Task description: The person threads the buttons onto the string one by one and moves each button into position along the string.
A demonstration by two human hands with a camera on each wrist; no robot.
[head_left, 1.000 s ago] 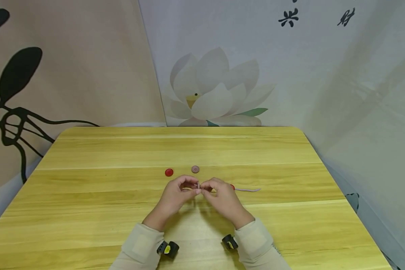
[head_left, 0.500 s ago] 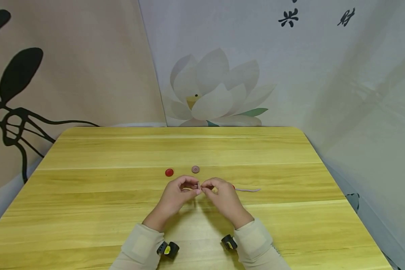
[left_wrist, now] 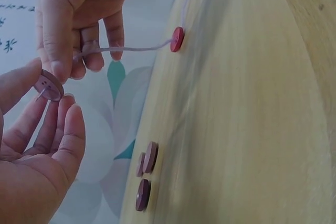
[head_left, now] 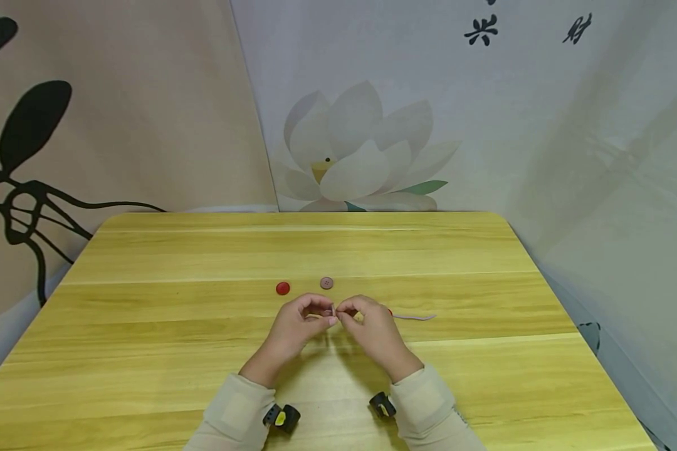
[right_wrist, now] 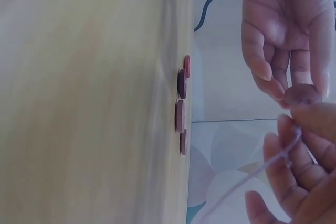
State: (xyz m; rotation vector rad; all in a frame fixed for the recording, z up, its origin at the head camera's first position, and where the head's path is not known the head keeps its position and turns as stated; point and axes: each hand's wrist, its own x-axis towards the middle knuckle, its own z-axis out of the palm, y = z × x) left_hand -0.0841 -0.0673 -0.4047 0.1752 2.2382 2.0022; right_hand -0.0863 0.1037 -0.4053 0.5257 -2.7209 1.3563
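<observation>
My left hand (head_left: 296, 322) pinches a mauve button (left_wrist: 50, 86) between thumb and fingertips, held above the table. Facing it, my right hand (head_left: 372, 322) pinches a pale lilac cord (right_wrist: 247, 179) right at that button. A thin pale tip shows at the button's holed face in the left wrist view. From the right fingers the cord runs to a red button (left_wrist: 177, 39) threaded on it, lying on the table. The cord's free end (head_left: 417, 317) lies beyond that button, to the right.
On the wooden table (head_left: 146, 344), past the hands, lie another red button (head_left: 283, 288) and a mauve button (head_left: 326, 283). Seen from the right wrist, a darker button (right_wrist: 182, 83) stands in the same row. A printed cloth backdrop (head_left: 372, 50) rises behind the table's far edge.
</observation>
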